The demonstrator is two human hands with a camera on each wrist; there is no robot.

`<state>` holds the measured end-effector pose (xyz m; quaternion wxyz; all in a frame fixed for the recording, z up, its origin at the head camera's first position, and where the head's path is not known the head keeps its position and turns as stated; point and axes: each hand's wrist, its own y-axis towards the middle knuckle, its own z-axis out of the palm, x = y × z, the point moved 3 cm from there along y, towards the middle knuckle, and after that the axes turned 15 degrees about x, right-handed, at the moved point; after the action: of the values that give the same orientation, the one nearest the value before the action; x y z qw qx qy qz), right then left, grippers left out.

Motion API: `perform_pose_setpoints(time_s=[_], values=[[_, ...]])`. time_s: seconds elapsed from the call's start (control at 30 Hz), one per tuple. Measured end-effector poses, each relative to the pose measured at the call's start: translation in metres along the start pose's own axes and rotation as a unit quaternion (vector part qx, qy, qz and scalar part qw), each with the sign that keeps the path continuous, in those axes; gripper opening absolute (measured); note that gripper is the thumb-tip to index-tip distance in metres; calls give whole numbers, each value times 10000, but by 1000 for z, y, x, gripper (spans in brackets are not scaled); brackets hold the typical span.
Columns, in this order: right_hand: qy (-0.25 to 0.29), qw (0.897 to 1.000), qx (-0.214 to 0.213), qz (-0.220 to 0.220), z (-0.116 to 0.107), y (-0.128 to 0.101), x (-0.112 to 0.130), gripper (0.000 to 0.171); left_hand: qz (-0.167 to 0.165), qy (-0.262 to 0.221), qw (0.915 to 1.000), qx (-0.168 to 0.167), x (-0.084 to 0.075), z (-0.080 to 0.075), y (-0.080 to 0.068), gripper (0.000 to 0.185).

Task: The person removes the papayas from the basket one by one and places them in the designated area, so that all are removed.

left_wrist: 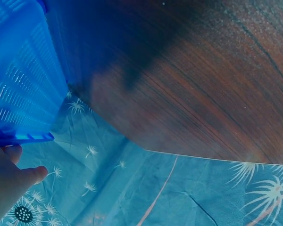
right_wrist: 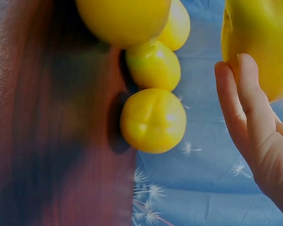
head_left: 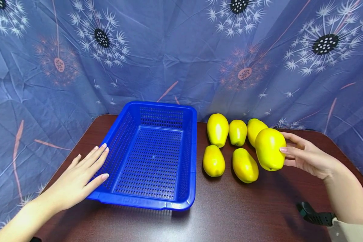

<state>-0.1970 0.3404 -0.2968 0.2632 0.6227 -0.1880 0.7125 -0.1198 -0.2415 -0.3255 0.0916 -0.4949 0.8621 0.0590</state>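
Note:
My left hand lies with straight fingers over the left rim of a blue plastic basket, which has slotted walls and nothing inside. In the left wrist view the fingers touch the basket's rim. On the right, my right hand holds a plump yellow mango between thumb and fingers, raised above the table. Other mangoes stand or lie close to its left, the nearest one partly hidden behind it. The right wrist view shows the held mango at the upper right, against the fingers.
Several yellow mangoes sit in two loose rows between the basket and my right hand. The dark brown table ends at a blue cloth with dandelion prints. A black strap is around my right wrist.

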Motion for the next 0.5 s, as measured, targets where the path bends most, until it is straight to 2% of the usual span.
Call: perform_pose_setpoints(time_s=[0.5], values=[[82, 9987, -374, 332, -21, -26, -25, 48, 42, 51, 10000, -17, 4, 2, 1, 64]])
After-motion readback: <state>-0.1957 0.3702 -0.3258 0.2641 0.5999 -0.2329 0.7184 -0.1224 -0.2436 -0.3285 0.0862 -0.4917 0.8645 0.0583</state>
